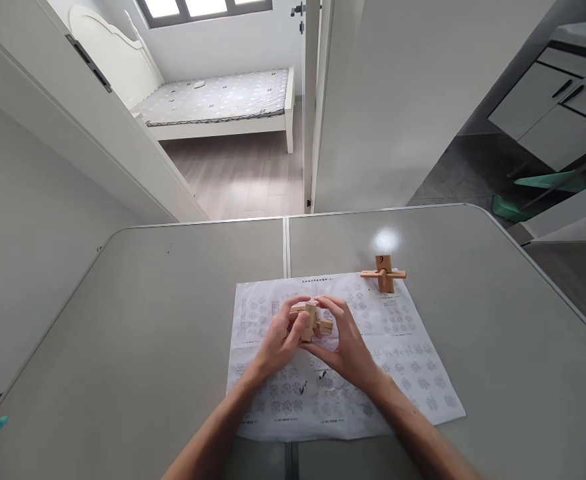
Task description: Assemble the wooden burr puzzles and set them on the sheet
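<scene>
A small wooden burr puzzle [313, 320] of crossed light-brown sticks is held above a printed instruction sheet [407, 360]. My left hand [277, 340] grips its left side and my right hand [345, 343] grips its right side, fingers curled over the top. A second wooden cross-shaped puzzle [383, 273] stands upright on the sheet's far right corner, apart from both hands. The sheet lies on a grey table [123, 333].
The table has a seam [286, 247] down its middle and rounded far corners. Beyond it an open doorway shows a bed [217, 100] on a wooden floor. A white wall panel [397, 100] stands behind the table; cabinets [557, 100] are at the far right.
</scene>
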The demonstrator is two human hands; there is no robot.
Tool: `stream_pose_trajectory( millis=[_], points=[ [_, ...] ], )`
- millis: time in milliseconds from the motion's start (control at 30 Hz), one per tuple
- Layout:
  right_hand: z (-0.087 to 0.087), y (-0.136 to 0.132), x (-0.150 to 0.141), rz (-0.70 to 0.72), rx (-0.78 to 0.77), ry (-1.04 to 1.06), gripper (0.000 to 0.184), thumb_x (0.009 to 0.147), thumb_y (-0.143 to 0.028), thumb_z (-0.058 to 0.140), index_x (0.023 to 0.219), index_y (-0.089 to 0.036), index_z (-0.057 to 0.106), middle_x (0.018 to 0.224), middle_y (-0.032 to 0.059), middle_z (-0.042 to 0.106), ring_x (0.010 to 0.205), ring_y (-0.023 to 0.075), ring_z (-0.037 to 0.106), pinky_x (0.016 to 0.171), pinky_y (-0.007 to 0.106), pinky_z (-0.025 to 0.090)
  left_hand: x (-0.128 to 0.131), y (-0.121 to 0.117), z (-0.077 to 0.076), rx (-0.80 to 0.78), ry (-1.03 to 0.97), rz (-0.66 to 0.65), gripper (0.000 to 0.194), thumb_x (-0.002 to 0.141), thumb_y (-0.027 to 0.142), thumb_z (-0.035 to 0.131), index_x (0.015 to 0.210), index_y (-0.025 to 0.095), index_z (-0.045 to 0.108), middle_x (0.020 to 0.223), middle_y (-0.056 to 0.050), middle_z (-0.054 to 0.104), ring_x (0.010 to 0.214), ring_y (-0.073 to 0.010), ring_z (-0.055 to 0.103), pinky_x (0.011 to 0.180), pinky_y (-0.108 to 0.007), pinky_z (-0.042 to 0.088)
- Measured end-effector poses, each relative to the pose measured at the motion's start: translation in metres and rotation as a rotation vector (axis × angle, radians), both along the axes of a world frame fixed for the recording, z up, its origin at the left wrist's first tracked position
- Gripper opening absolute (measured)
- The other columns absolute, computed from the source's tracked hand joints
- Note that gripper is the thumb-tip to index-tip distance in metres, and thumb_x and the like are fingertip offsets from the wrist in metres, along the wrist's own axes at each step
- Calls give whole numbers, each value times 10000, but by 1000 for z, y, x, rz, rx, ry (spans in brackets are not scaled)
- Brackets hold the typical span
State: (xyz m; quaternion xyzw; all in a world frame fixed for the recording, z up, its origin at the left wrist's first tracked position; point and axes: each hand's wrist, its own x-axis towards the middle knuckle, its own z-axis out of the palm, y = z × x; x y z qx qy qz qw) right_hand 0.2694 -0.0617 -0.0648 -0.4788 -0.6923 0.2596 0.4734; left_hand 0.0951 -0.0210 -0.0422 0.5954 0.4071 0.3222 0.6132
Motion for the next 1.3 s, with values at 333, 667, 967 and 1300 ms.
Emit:
stream_pose_trajectory(
  millis=[333, 667, 967, 1300],
  points=[
    [-6, 5, 0, 3, -26, -185, 617, 1020, -201, 571, 1584, -315, 350, 1468, 144, 525, 1384, 346, 511, 1121, 614, 501, 0, 7, -3, -133, -173, 378, 496, 1013, 666, 459, 1144, 205, 586, 629, 71, 422, 436, -70, 309, 404, -194, 274],
    [-11, 9, -1, -21, -32, -218, 314, 1052, -212, 551, 1349, -297, 608, 1178, 107, 680, 1166, 331, 595, 1004, 574, 548, -1, 11, -6, -91, -145, 470, 461, 985, 638, 542, 1098, 206, 660, 657, 57, 405, 457, -64, 305, 424, -207, 242],
    [-8, 8, 2, -106, -162, 43, 168, 1074, -336, 525, 1178, -257, 630, 1073, 90, 697, 917, 253, 674, 815, 404, 595, -1, 10, -1, -90, -158, 398, 490, 958, 605, 613, 1222, 194, 658, 630, 71, 356, 490, -77, 286, 450, -225, 241],
    [-2, 10, 11, -110, -445, 564, 307, 970, -470, 703, 1144, -227, 633, 862, 25, 703, 740, 184, 651, 718, 322, 554, 0, 10, -3, -119, -157, 425, 438, 944, 600, 639, 1106, 193, 632, 660, 67, 432, 485, -58, 283, 431, -186, 259]
  ],
)
